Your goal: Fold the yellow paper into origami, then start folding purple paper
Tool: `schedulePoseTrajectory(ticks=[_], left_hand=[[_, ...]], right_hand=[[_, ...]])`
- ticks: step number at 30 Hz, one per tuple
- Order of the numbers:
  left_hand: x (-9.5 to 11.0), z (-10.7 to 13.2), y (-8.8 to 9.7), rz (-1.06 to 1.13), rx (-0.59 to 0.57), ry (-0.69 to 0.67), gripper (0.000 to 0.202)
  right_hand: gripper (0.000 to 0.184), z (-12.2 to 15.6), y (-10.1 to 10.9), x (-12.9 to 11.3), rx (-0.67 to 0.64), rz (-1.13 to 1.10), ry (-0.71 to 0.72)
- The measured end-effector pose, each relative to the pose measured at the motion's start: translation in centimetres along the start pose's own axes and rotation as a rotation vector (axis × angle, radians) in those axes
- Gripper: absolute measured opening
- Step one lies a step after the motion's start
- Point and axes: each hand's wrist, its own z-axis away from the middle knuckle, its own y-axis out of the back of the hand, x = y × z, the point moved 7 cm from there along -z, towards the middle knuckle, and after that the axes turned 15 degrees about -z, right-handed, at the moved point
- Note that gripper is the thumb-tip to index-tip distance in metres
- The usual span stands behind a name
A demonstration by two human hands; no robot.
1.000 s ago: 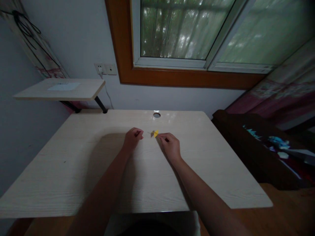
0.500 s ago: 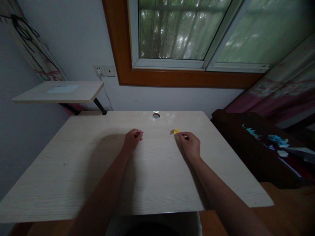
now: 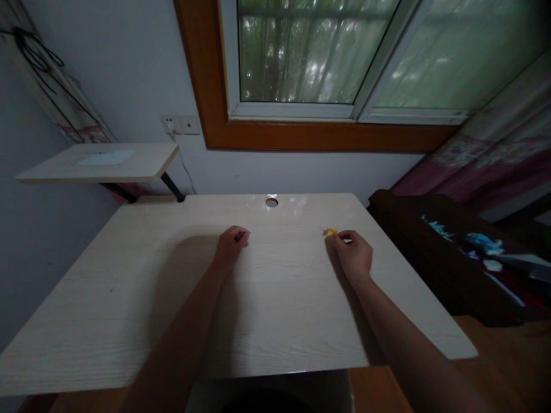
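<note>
In the head view, a pale, wood-grained desk (image 3: 279, 321) fills the lower half. Near the far edge sits a round opening (image 3: 271, 202), with a faint sheen of window light on the surface beside it. A small dark speck (image 3: 111, 290) marks the left part of the top, and soft shadows of the forearms fall across the grain.

The right hand (image 3: 353, 252) pinches a small yellow thing (image 3: 331, 232) between thumb and fingers, close over the far right part of the desk; whether the piece touches the wood I cannot tell. The left hand (image 3: 232, 244) is near the middle, fingers curled inward; whether they meet or hold anything is unclear.

At the far left corner, a raised shelf (image 3: 152, 160) in matching wood stands on black supports (image 3: 173, 187), and a pale sheet (image 3: 105, 158) lies on it. Behind, a pair of sockets (image 3: 179, 124) is set in the whitish wall (image 3: 129, 69), with a white cable (image 3: 186, 166) running down. A looped black cord (image 3: 37, 54) hangs at upper left.

A sliding window (image 3: 310, 57) in a brown wooden frame (image 3: 318, 137) shows blurred greenery. To the right hangs a pink-and-pale curtain (image 3: 486, 149) above dark brown furniture (image 3: 404, 246) bearing blue and white items (image 3: 484, 243). Brown flooring (image 3: 372, 390) shows below the desk.
</note>
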Motion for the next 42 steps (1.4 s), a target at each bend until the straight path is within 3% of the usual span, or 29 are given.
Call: schedulePoseTrajectory(ticks=[12, 22, 28, 32, 35, 37, 42], left_hand=[[0.1, 0.0, 0.0, -0.011, 0.001, -0.018, 0.015], [-0.3, 0.0, -0.2, -0.036, 0.005, -0.030, 0.015], [0.6, 0.5, 0.3, -0.139, 0.047, -0.148, 0.014], [2.2, 2.4, 1.1, -0.254, 0.029, -0.399, 0.022], [3.5, 4.6, 1.6, -0.422, -0.069, -0.576, 0.043], [4.0, 5.7, 2.2, -0.545, -0.143, -0.624, 0.054], [4.6, 7.3, 3.5, -0.677, -0.209, -0.646, 0.075]], right_hand=[[0.027, 0.6, 0.8, 1.4, 0.033, -0.014, -0.044], [0.024, 2.1, 0.2, 0.7, -0.121, 0.067, -0.037], [0.033, 4.4, 0.9, -0.5, -0.195, 0.049, -0.018], [0.029, 6.4, 0.0, -2.4, -0.372, -0.014, 0.099], [0.027, 7.8, -1.1, -5.6, -0.532, -0.073, 0.317], [0.030, 8.7, -2.1, -7.9, -0.645, -0.096, 0.447], [0.057, 10.7, -4.9, -12.2, -0.867, -0.105, 0.611]])
